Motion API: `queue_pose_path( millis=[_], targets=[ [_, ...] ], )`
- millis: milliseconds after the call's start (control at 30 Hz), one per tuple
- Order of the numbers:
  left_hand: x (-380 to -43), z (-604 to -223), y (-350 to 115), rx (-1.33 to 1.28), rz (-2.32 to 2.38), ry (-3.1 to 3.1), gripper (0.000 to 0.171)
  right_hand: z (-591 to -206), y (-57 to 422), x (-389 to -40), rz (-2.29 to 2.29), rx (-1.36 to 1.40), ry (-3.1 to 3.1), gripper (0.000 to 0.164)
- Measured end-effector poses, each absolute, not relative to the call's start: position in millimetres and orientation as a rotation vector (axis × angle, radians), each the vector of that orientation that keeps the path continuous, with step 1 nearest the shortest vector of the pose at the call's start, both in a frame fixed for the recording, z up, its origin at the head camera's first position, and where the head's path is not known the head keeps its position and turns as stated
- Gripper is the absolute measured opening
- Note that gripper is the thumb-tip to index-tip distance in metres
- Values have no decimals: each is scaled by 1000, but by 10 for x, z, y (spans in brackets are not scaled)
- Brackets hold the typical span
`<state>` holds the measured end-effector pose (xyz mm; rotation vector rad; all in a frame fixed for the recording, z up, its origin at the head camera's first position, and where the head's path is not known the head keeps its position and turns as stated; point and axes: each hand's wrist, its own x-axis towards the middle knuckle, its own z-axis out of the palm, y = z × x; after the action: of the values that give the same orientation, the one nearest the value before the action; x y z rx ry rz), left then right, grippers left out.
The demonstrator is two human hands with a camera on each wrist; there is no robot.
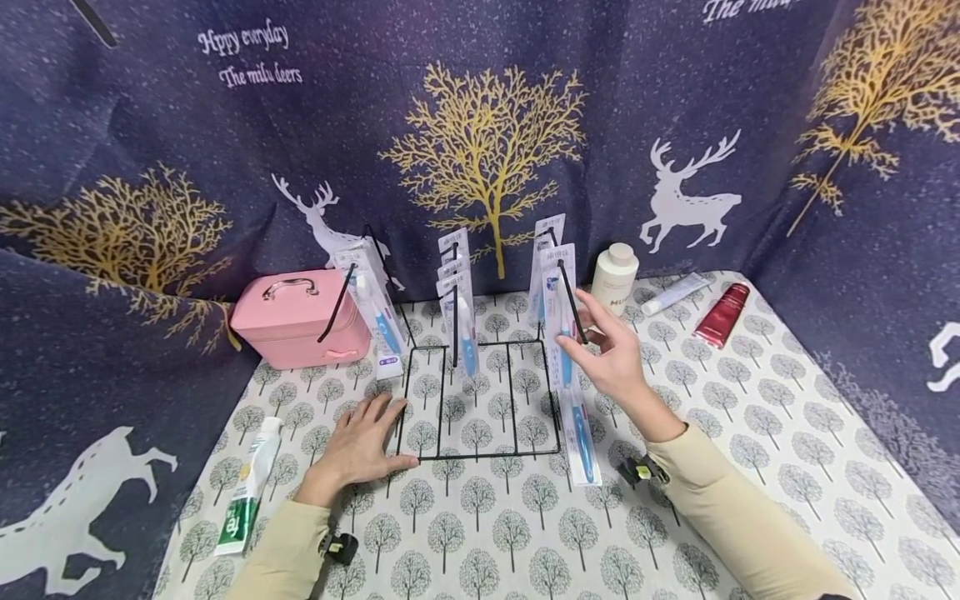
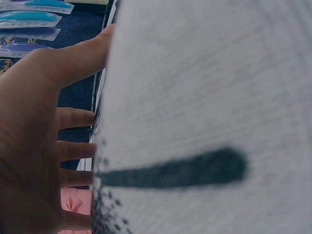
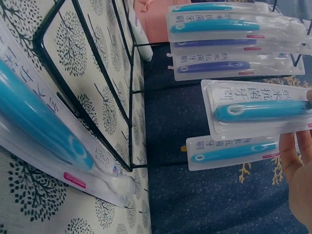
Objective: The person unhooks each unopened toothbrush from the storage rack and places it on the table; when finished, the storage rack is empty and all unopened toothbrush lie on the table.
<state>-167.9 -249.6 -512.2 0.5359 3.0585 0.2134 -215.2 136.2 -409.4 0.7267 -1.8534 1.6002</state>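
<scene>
My right hand [image 1: 618,362] pinches the edge of a packaged blue toothbrush [image 1: 557,292] at the right front hook of a black wire rack [image 1: 480,457]. In the right wrist view this toothbrush pack [image 3: 258,109] stands in front of another blue pack [image 3: 229,153]. Several packs [image 1: 467,321] hang on the middle hook, and more packs [image 1: 375,304] hang at the left. One loose toothbrush pack [image 1: 582,442] lies on the cloth beside the rack's right front corner. My left hand [image 1: 360,446] rests with fingers spread on the cloth, thumb at the rack's left front corner.
A pink case [image 1: 300,329] stands at the back left, a white bottle [image 1: 615,275] behind my right hand. Farther right lie a white tube [image 1: 675,293] and a red tube [image 1: 722,314]. A green-and-white toothpaste tube [image 1: 250,487] lies left of my left hand. A dark curtain [image 1: 495,167] hangs behind.
</scene>
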Motion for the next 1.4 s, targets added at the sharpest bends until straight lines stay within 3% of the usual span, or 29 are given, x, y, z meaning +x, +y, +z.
queue_pose_path(
  millis=[1400],
  targets=[
    [-1689,-5136,-2493,534,207,3055,102,-4089,1570,-1606,1658,1127,-1648,64]
  ],
)
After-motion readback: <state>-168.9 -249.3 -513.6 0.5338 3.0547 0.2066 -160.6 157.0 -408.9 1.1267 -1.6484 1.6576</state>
